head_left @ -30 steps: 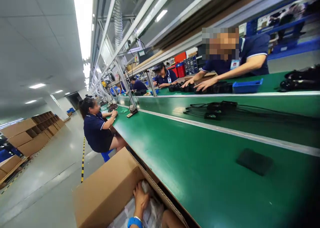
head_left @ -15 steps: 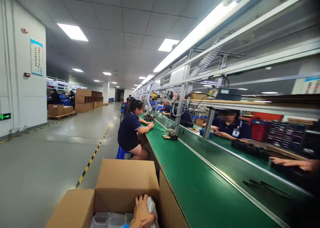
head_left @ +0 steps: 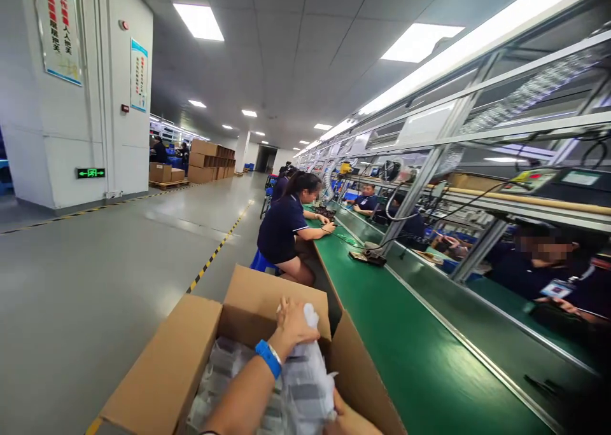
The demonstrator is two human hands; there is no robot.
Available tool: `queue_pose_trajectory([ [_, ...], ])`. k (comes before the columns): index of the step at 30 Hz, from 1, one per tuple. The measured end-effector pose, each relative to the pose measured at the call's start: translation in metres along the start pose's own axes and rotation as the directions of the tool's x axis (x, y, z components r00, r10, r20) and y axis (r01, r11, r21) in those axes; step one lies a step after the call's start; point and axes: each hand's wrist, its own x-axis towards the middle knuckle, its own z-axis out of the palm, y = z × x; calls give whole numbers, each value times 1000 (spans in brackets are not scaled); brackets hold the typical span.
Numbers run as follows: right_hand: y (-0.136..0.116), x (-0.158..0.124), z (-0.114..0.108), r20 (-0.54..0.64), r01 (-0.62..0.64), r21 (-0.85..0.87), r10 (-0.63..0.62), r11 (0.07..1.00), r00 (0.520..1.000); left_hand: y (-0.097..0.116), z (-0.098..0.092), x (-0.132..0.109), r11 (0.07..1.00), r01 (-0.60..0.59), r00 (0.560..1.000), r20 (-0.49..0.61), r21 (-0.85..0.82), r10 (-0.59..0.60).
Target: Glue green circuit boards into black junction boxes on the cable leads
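An open cardboard box (head_left: 281, 298) stands in front of me, its flaps folded out. Inside it lies a white, translucent plastic-wrapped bundle (head_left: 308, 384) with a row of grey segments showing through. My left hand (head_left: 293, 325), a blue band on its wrist, is closed over the far end of this bundle. At the near right side, my right hand (head_left: 351, 419) grips the same wrapping; most of its fingers are hidden at the bottom edge. Clear plastic trays (head_left: 222, 365) lie in the box to the left of the bundle.
Along the right of the box runs a long green workbench (head_left: 391, 333) with a metal frame (head_left: 429, 180) above. A co-worker (head_left: 286, 225) sits on a blue stool ahead, and another person (head_left: 539, 263) works across the bench. Grey floor (head_left: 119, 276) with striped tape lies left.
The view has tilted and swung right-to-left, showing more of the box. The wrapped bundle and my left hand are now more visible, and my right hand has come into view on it.
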Motion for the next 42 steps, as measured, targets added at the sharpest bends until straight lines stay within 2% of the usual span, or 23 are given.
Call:
queue_pose_trajectory([
  [2, 0, 5, -14, 14, -30, 46, 29, 998, 999, 19, -27, 6, 1000, -26, 999, -47, 15, 26],
  [5, 8, -4, -47, -55, -59, 181, 70, 982, 996, 58, -57, 16, 994, -99, 990, -97, 55, 104],
  [8, 32, -43, -94, -183, -36, 334, 103, 942, 978, 114, -63, 30, 977, -196, 974, -94, 82, 204],
  [10, 55, -83, -121, -235, -58, 411, 167, 910, 958, 158, -48, 36, 959, -272, 959, -56, 78, 277],
  [12, 82, -127, -138, -249, -111, 466, 250, 878, 936, 200, -20, 33, 940, -336, 942, -5, 64, 337],
  [16, 136, -197, -140, -251, -273, 479, 428, 834, 868, 267, 51, 7, 915, -402, 909, 138, 40, 393],
  [19, 171, -222, -135, -310, -390, 401, 524, 829, 794, 296, 95, -8, 898, -437, 878, 242, 48, 414],
  [21, 185, -232, -131, -412, -431, 312, 530, 846, 741, 305, 113, -11, 874, -482, 846, 290, 56, 447],
  [24, 193, -247, -122, -584, -474, 146, 462, 868, 668, 307, 126, -13, 819, -571, 786, 327, 57, 525],
  [26, 194, -256, -112, -636, -482, 34, 391, 876, 666, 304, 130, -20, 767, -641, 731, 336, 38, 594],
  [28, 195, -262, -101, -647, -478, -57, 332, 877, 687, 298, 132, -33, 684, -730, 634, 355, -21, 687],
  [31, 201, -270, -88, -650, -471, -142, 277, 871, 708, 288, 136, -62, 523, -834, 428, 396, -173, 813],
  [32, 204, -274, -85, -647, -465, -161, 263, 870, 715, 284, 138, -72, 487, -846, 378, 401, -216, 834],
  [33, 207, -278, -83, -639, -457, -174, 254, 872, 727, 281, 140, -81, 471, -847, 354, 400, -245, 846],
  [34, 210, -285, -80, -627, -450, -181, 250, 875, 738, 278, 143, -88, 473, -842, 355, 393, -261, 849],
  [37, 213, -314, -74, -613, -448, -163, 265, 879, 744, 275, 152, -99, 529, -803, 418, 373, -275, 829],
  [39, 209, -341, -72, -648, -469, -134, 281, 873, 708, 279, 158, -101, 565, -771, 449, 377, -295, 810],
  [42, 199, -377, -71, -715, -532, -91, 316, 842, 623, 295, 162, -100, 606, -711, 482, 379, -356, 790],
])
